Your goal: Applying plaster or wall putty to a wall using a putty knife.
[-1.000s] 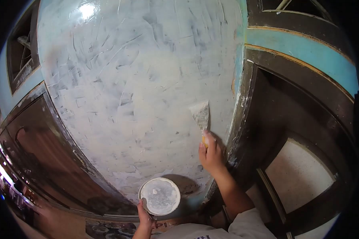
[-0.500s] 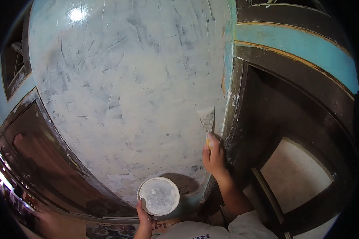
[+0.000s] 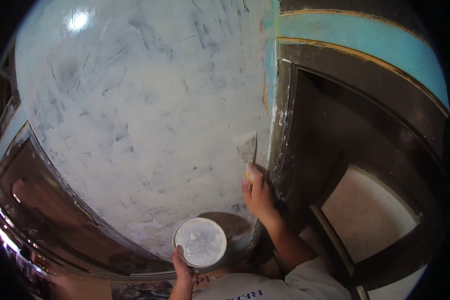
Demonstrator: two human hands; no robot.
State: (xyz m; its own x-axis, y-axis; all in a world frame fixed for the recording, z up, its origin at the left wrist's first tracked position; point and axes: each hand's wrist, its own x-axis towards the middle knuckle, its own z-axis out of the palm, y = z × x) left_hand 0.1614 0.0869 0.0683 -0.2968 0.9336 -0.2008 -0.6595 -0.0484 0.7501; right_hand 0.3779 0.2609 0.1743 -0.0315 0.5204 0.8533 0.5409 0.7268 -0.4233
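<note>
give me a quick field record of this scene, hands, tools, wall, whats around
setting: person facing a wall coated in patchy white filler
right hand: right hand grips a putty knife, blade flat on the wall near its right edge
left hand: left hand holds a round pan smeared with white putty, low and close to the body
right of wall: dark door frame with a blue band above
lower left: dark glossy wood panel

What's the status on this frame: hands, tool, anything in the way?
Right hand grips putty knife, blade on plastered wall beside dark door frame. Left hand holds round plaster pan. Nothing blocking.
</note>
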